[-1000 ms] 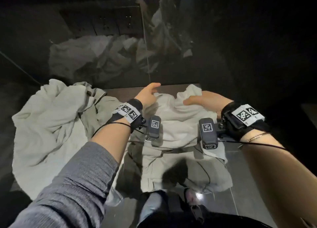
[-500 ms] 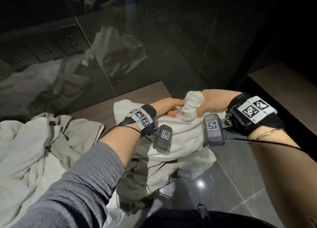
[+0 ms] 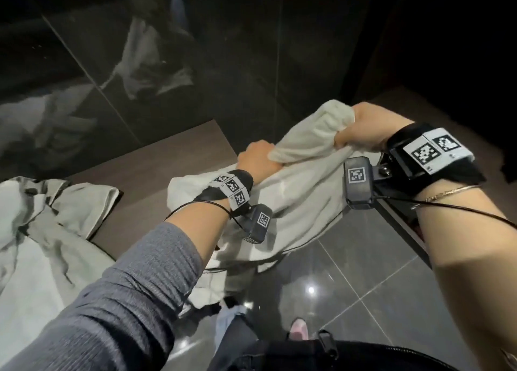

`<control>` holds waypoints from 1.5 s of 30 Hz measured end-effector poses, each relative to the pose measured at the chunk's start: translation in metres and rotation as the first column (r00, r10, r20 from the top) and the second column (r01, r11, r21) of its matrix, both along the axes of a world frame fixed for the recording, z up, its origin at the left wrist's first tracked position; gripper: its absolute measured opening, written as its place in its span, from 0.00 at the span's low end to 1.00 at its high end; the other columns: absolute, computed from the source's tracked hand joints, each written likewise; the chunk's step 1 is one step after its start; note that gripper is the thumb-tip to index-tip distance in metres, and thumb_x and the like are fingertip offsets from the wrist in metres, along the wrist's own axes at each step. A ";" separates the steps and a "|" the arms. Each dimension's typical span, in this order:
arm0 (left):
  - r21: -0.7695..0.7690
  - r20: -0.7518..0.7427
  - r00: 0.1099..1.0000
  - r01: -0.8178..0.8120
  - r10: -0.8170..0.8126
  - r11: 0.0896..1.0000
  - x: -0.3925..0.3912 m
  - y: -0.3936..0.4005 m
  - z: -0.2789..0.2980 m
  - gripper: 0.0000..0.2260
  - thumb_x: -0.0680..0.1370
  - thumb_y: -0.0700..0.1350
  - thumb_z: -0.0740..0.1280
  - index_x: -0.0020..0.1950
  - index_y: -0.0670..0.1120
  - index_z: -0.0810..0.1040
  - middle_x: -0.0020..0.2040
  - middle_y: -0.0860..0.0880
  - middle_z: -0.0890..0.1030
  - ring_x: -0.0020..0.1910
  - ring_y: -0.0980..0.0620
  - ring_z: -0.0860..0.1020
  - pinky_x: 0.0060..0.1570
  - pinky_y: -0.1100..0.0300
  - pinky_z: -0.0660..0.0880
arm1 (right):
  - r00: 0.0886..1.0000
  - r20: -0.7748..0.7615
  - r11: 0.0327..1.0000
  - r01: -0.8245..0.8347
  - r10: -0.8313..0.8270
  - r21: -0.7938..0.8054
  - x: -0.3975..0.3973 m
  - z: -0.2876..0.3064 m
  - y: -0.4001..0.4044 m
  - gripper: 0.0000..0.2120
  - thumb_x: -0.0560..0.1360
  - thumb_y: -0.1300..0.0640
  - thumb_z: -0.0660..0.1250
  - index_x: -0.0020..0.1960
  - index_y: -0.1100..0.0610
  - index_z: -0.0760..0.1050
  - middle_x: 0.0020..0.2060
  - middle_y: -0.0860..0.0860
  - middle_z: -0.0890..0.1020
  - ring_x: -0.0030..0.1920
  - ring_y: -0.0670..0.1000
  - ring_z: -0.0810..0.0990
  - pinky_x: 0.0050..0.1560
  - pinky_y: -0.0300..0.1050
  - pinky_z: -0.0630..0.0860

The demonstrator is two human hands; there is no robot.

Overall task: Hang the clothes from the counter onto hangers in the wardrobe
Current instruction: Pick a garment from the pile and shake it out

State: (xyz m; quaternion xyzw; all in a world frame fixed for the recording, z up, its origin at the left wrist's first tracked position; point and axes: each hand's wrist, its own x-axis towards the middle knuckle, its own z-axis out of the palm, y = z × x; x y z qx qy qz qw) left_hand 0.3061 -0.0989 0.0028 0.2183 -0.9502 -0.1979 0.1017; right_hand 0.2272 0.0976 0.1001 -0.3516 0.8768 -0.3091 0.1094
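A pale cream garment (image 3: 305, 191) hangs off the right end of the dark wooden counter (image 3: 173, 158), lifted at its top edge. My left hand (image 3: 258, 162) grips a bunched fold of it at the centre. My right hand (image 3: 363, 131) grips the cloth higher and further right, its fingers curled round the fabric. The garment's lower part droops over the counter's edge toward the floor. A second heap of pale green-grey clothes (image 3: 47, 231) lies on the counter at the left. No hanger or wardrobe rail shows.
A glossy dark wall panel (image 3: 140, 63) rises behind the counter and mirrors the clothes. Grey floor tiles (image 3: 349, 273) spread below right. A dark ledge edge (image 3: 400, 219) runs under my right wrist. My legs and a pink shoe (image 3: 298, 331) show at the bottom.
Both hands closed on the cream garment and raised it up and to the right, off the counter. The view swung right, so the pile of other clothes slid to the left edge.
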 end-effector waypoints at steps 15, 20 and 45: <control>-0.208 0.115 0.990 -0.061 0.086 0.976 0.051 -0.027 -0.020 0.13 0.72 0.56 0.65 0.51 0.51 0.77 0.50 0.47 0.79 0.53 0.43 0.76 0.53 0.47 0.71 | 0.953 -0.014 0.741 0.226 -0.302 -0.632 0.000 -0.033 -0.013 0.15 0.63 0.67 0.55 0.32 0.49 0.73 0.28 0.44 0.72 0.31 0.42 0.72 0.30 0.33 0.67; 0.243 -0.018 1.000 0.027 -0.023 0.970 0.050 -0.023 -0.040 0.09 0.74 0.45 0.67 0.52 0.44 0.80 0.49 0.48 0.81 0.51 0.47 0.79 0.47 0.57 0.72 | 0.925 -0.006 0.694 0.281 -0.380 -0.663 -0.007 -0.048 0.003 0.14 0.66 0.68 0.56 0.31 0.54 0.75 0.28 0.47 0.73 0.32 0.43 0.72 0.31 0.33 0.68; 0.926 -0.274 0.916 0.169 0.292 0.337 0.012 0.000 -0.002 0.14 0.80 0.48 0.61 0.55 0.38 0.79 0.52 0.38 0.81 0.54 0.40 0.79 0.63 0.44 0.73 | 0.837 0.122 0.695 0.515 -0.533 -0.501 -0.032 -0.102 0.023 0.11 0.72 0.65 0.58 0.45 0.60 0.79 0.40 0.56 0.79 0.44 0.53 0.75 0.43 0.42 0.70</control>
